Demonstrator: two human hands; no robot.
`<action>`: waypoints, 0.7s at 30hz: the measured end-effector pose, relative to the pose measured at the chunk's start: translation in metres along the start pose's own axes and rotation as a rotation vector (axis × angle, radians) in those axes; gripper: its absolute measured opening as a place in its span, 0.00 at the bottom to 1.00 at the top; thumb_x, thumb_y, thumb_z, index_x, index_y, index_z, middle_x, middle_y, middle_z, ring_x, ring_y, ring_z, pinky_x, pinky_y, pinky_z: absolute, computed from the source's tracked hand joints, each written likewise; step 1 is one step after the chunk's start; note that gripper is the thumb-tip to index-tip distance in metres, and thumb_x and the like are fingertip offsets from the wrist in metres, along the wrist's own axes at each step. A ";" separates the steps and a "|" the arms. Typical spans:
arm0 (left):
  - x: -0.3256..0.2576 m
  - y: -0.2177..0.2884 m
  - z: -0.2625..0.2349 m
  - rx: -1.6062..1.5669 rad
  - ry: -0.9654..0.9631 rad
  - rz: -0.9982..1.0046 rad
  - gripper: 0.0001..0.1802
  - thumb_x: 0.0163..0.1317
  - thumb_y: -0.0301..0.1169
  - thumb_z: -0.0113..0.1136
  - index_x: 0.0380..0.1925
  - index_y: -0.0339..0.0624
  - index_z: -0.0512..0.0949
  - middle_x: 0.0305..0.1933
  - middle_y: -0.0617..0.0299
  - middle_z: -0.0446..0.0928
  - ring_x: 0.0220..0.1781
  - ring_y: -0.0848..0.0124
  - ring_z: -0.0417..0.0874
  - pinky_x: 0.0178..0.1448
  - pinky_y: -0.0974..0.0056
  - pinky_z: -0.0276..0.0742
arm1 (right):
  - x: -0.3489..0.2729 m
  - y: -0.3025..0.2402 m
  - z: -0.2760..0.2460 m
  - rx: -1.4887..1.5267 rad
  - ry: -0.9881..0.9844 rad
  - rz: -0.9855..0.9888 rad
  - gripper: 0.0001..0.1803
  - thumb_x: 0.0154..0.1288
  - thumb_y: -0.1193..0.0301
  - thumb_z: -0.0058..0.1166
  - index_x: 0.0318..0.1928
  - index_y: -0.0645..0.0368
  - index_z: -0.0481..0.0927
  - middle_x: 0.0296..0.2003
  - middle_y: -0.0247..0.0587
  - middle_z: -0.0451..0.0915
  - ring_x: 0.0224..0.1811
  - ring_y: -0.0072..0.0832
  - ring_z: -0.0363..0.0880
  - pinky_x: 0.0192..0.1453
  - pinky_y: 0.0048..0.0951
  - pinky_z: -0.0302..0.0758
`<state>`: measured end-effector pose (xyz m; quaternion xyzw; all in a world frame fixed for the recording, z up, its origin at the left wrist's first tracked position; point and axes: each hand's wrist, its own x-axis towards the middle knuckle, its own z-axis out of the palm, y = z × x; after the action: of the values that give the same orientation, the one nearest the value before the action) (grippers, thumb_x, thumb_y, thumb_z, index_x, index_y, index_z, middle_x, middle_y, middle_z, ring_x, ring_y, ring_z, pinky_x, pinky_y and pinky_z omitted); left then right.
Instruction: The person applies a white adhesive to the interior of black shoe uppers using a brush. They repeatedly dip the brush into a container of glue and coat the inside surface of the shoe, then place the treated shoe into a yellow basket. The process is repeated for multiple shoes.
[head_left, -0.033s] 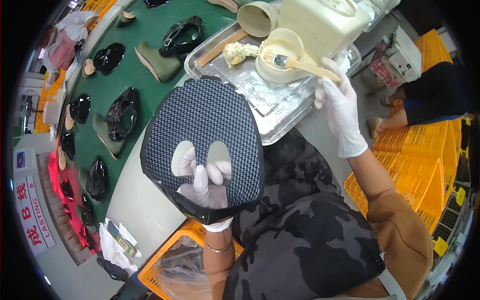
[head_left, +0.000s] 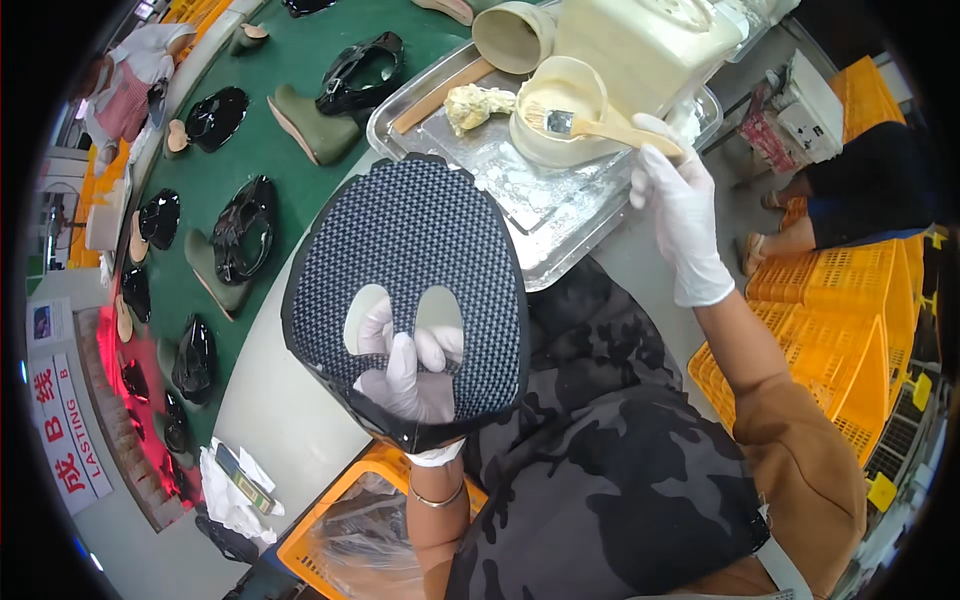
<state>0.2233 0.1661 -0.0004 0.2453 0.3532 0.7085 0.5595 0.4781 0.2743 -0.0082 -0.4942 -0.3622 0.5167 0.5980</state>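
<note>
Held up over the lap in the left hand (head_left: 410,385): a flat cut shoe-upper panel (head_left: 410,250), dark woven mesh with a black bound edge and two oval cutouts, gloved fingers (head_left: 402,352) poking through the ovals and closed on the lower rim. Probably light, floppy, grippy; best pinched at the bound edge. Right hand (head_left: 680,215) wrapped around a wooden glue brush (head_left: 600,128) dipped in a cream pot (head_left: 560,125) on a smeared metal tray (head_left: 545,215). Pale desk (head_left: 290,400), green conveyor (head_left: 290,160) carrying glossy black uppers, yellow crates (head_left: 850,310) alongside
</note>
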 end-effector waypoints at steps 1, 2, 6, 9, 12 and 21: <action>0.001 0.000 -0.001 -0.020 -0.025 0.005 0.20 0.62 0.28 0.48 0.55 0.42 0.65 0.21 0.61 0.65 0.25 0.67 0.69 0.31 0.62 0.69 | 0.006 -0.001 0.000 -0.026 0.007 -0.031 0.13 0.63 0.73 0.51 0.49 0.61 0.74 0.33 0.31 0.72 0.23 0.14 0.68 0.25 0.15 0.66; 0.002 0.000 -0.002 -0.041 -0.050 0.010 0.20 0.62 0.27 0.47 0.55 0.42 0.65 0.22 0.61 0.65 0.24 0.67 0.69 0.31 0.62 0.70 | 0.007 -0.004 0.002 -0.060 -0.022 -0.132 0.12 0.63 0.74 0.51 0.47 0.60 0.75 0.33 0.31 0.72 0.24 0.13 0.67 0.26 0.14 0.65; 0.000 0.011 -0.007 0.075 0.072 -0.060 0.24 0.58 0.26 0.48 0.57 0.40 0.65 0.31 0.56 0.73 0.27 0.67 0.72 0.32 0.63 0.73 | 0.018 -0.019 0.006 -0.290 -0.168 -0.595 0.10 0.60 0.77 0.54 0.43 0.58 0.79 0.32 0.29 0.72 0.27 0.13 0.66 0.29 0.13 0.64; -0.002 0.016 -0.008 0.095 0.237 -0.152 0.26 0.56 0.30 0.51 0.57 0.39 0.65 0.39 0.52 0.75 0.29 0.66 0.76 0.31 0.67 0.74 | 0.035 -0.035 0.009 -0.576 -0.281 -0.878 0.12 0.57 0.78 0.56 0.43 0.56 0.79 0.33 0.30 0.72 0.31 0.17 0.68 0.33 0.15 0.67; 0.001 0.013 -0.005 0.216 0.108 -0.105 0.25 0.57 0.32 0.49 0.56 0.37 0.65 0.39 0.52 0.74 0.29 0.67 0.75 0.29 0.69 0.73 | 0.045 -0.038 0.017 -0.722 -0.382 -0.930 0.14 0.54 0.80 0.57 0.43 0.55 0.79 0.34 0.34 0.73 0.35 0.26 0.72 0.42 0.22 0.71; 0.020 0.024 0.019 0.050 0.113 -0.451 0.21 0.59 0.27 0.44 0.52 0.26 0.65 0.47 0.47 0.71 0.29 0.74 0.69 0.26 0.75 0.69 | 0.054 -0.038 0.011 -0.407 -0.578 -0.617 0.09 0.59 0.77 0.55 0.41 0.57 0.78 0.37 0.37 0.78 0.38 0.28 0.77 0.44 0.23 0.73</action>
<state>0.2171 0.1869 0.0291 0.1339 0.4475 0.5690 0.6768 0.4883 0.3308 0.0273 -0.3064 -0.7378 0.3496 0.4894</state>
